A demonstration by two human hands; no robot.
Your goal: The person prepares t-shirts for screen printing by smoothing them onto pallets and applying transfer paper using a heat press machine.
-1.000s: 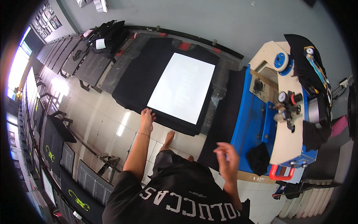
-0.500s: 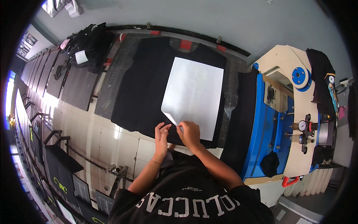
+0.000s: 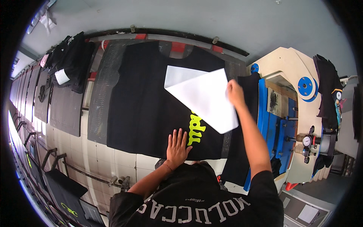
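Yel-grn script on flat blk shirt, lt-gry caps on wearer's blk tee.

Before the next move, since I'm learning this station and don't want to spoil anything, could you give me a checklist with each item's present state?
1. Shirt laid out: ok; the black shirt lies spread on the grey board.
2. Left hand placed: ok; the left hand rests open at the shirt's near edge.
3. Sheet gripped: ok; the right hand holds the white sheet by its right edge.
4. Sheet clear of the lettering: not ok; it hides part of the yellow-green lettering from view.
5. Lettering firmly bonded: cannot tell.
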